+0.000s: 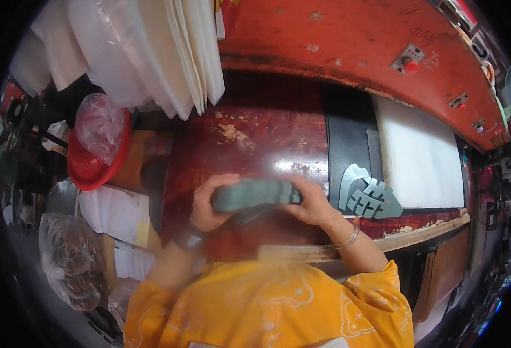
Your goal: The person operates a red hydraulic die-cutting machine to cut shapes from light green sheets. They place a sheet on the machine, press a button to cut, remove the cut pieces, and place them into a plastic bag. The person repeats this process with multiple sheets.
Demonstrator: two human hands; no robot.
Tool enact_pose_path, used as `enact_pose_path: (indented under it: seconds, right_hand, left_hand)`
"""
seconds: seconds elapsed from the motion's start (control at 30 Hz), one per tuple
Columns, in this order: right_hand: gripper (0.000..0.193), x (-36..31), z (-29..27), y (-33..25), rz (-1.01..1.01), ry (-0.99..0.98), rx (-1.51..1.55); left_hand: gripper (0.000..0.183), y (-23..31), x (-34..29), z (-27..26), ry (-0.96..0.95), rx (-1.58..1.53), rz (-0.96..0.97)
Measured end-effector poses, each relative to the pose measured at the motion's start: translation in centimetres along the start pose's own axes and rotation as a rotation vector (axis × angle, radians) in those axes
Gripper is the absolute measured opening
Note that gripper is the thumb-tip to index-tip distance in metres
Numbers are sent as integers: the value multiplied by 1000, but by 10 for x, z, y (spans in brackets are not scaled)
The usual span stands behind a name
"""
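Note:
Between my two hands is a thick stack of grey-green flat pieces (255, 195), somewhat blurred, held over the dark red tabletop (255, 145). My left hand (208, 202) is closed round the stack's left end, and my right hand (310, 200) grips its right end. Just right of my right hand lie several loose grey-green cut pieces (377, 200) with slots and curved edges, on a black strip (348, 133) and partly against a white board (420, 156). What the stacked pieces are for cannot be made out.
A large red machine panel (336, 40) with a red button (410, 66) spans the far side. Whitish sheets (145, 52) hang at the far left. Below them stand a red plastic basket (87, 174) and clear plastic bags (73, 261). A wooden edge (299, 253) runs along the table's front.

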State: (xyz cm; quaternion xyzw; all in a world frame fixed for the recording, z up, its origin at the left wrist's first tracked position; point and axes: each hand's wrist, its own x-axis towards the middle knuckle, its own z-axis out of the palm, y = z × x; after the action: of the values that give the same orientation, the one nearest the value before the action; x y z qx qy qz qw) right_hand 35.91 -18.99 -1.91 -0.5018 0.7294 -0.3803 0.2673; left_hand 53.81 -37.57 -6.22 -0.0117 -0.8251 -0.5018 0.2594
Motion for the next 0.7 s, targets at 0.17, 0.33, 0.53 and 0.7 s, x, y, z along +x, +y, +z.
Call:
enact_pose_path:
  seconds: [0.17, 0.33, 0.53, 0.7]
  right_hand:
    - [74, -1, 2, -3, -333, 129, -125]
    - [68, -1, 2, -2, -157, -91, -47]
    - [52, 3, 1, 5, -450, 30, -188]
    - [48, 5, 0, 1, -301, -43, -108]
  left_hand:
    - [81, 10, -9, 9, 212, -117, 23]
    - [77, 2, -13, 6, 64, 15, -108]
    - [91, 4, -17, 9, 83, 17, 46]
    - [81, 14, -22, 6, 165, 86, 106]
